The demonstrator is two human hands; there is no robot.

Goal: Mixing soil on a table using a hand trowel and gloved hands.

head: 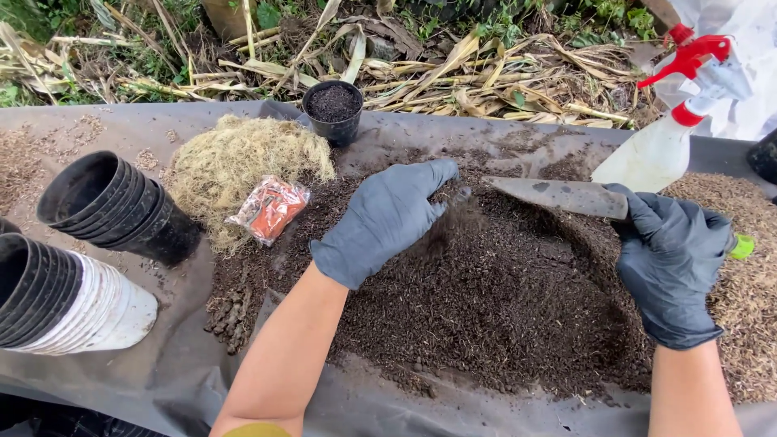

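My left hand [384, 220], in a dark glove, hovers over a large heap of dark soil [494, 299] on a grey sheet [186, 356]. Its fingers are curled downward and loose soil falls from them. My right hand [672, 271], also gloved, grips the handle of a garden trowel [558, 196]. The trowel's metal blade points left, just above the far side of the heap, close to my left fingertips. A small green tip [743, 246] of the handle sticks out past my right hand.
A small black pot [333, 112] filled with soil stands at the back. Beside it lie a pale fibre clump [235, 166] and an orange-red packet [270, 209]. Stacked black pots [113, 209] and another stack [57, 299] lie left. A spray bottle [676, 121] stands right, with brown husk material [749, 283] nearby.
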